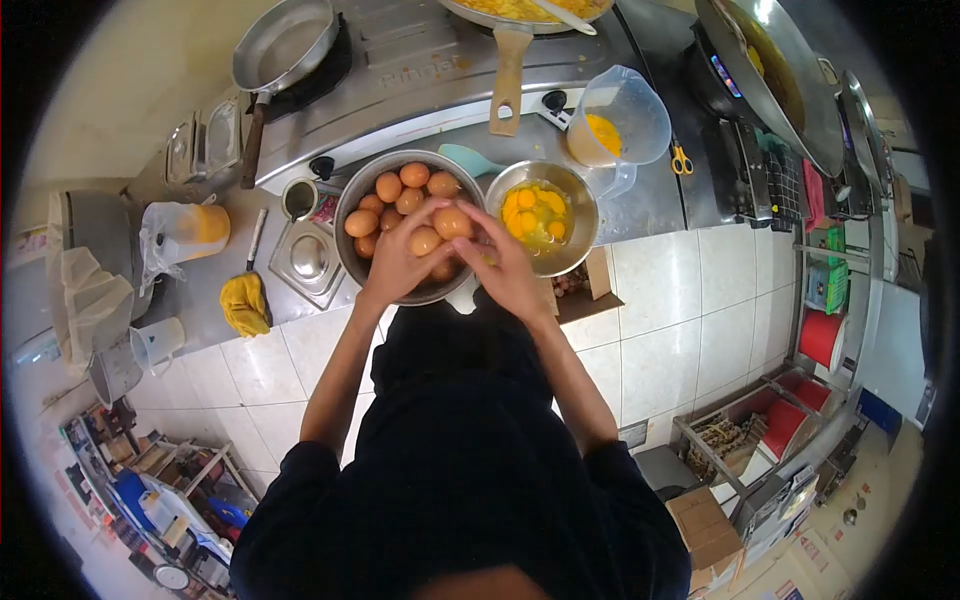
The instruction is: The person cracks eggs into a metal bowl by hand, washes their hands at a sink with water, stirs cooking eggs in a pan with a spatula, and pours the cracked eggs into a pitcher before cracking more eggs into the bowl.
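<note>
Above a metal bowl (350, 258) of brown eggs (388, 187), my left hand (402, 256) and my right hand (502, 262) come close together. My left hand's fingers curve around an egg (425, 240). Another egg (453, 222) sits between the fingertips of both hands, with my right hand's fingers around it. To the right stands a smaller metal bowl (587, 228) with several cracked eggs (527, 211) in it, yolks showing. My right hand is just left of that bowl.
Behind the bowls are a stove (400, 75), a pan (285, 45) and a pan handle (508, 85). A clear jug (640, 115) holds yellow liquid, near scissors (681, 160). At left lie a metal lid (306, 260), a yellow cloth (243, 305) and another jug (190, 232).
</note>
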A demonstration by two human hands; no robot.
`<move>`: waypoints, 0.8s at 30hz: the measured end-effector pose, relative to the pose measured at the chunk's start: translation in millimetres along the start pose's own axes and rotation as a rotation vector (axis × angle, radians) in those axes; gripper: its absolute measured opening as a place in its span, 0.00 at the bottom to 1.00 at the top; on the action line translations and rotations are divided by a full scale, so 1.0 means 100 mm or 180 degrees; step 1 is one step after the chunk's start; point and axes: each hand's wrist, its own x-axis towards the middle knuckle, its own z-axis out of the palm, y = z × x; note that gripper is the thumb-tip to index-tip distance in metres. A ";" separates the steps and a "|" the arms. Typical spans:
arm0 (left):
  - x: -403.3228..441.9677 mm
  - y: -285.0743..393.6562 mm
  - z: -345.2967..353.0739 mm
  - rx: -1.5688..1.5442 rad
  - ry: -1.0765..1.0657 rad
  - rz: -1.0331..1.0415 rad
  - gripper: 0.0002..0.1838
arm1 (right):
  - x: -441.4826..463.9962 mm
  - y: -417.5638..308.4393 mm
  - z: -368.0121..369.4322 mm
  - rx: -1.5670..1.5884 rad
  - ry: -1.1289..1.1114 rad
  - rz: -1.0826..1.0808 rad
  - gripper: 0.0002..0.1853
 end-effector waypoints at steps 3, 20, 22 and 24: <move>0.02 0.22 -0.01 0.0191 -0.0126 -0.0049 0.28 | 0.10 0.09 0.05 0.0845 0.0026 0.0167 0.23; 0.48 0.18 0.98 -0.2518 -0.0350 -0.0926 0.25 | 0.01 0.04 -0.64 -0.0466 0.1001 -0.0815 0.29; 0.54 0.12 0.94 -0.1845 -0.0715 -0.0593 0.26 | 0.03 -0.03 -0.81 -0.0458 0.0788 -0.0587 0.30; 0.63 0.15 0.83 -0.1370 -0.0918 -0.0331 0.28 | 0.03 -0.09 -0.97 -0.0453 0.0573 -0.0349 0.31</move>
